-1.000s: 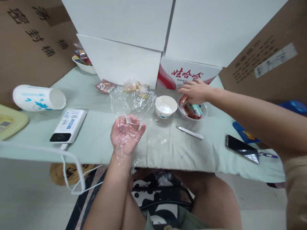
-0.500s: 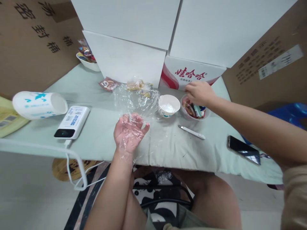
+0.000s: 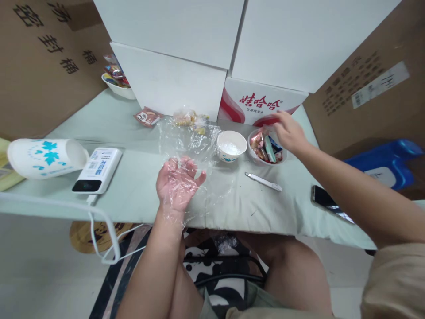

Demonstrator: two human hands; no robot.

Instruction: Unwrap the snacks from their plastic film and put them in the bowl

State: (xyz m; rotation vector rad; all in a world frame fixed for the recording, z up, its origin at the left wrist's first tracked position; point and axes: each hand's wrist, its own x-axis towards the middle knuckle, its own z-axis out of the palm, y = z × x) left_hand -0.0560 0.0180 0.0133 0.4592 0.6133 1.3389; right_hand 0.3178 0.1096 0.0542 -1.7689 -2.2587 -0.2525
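Observation:
My left hand (image 3: pixel 179 184) lies palm up over the near side of the table, its fingers loosely curled and apart. Clear plastic film (image 3: pixel 187 141) covers the palm and fingers and spreads onto the tabletop behind. Over the right rim of a clear plastic bowl (image 3: pixel 255 156) is my right hand (image 3: pixel 290 133), fingers apart and nothing visible in them. Wrapped snacks (image 3: pixel 269 148) in several colours fill that bowl. Beside it stands a white paper cup (image 3: pixel 229 157) with clear crumpled plastic inside. A white utility knife (image 3: pixel 264 181) rests in front.
A power bank (image 3: pixel 98 170) with a white cable and a tipped paper cup (image 3: pixel 49 157) are at left. Behind the film are a brown snack packet (image 3: pixel 148 117) and yellowish packets (image 3: pixel 191 119). A phone (image 3: pixel 327 201) lies at right. Cartons (image 3: pixel 265 104) border the back.
My right hand has risen from over the bowl toward its right side, uncovering more of the snacks. The left hand stays in place under the film. The view has shifted slightly.

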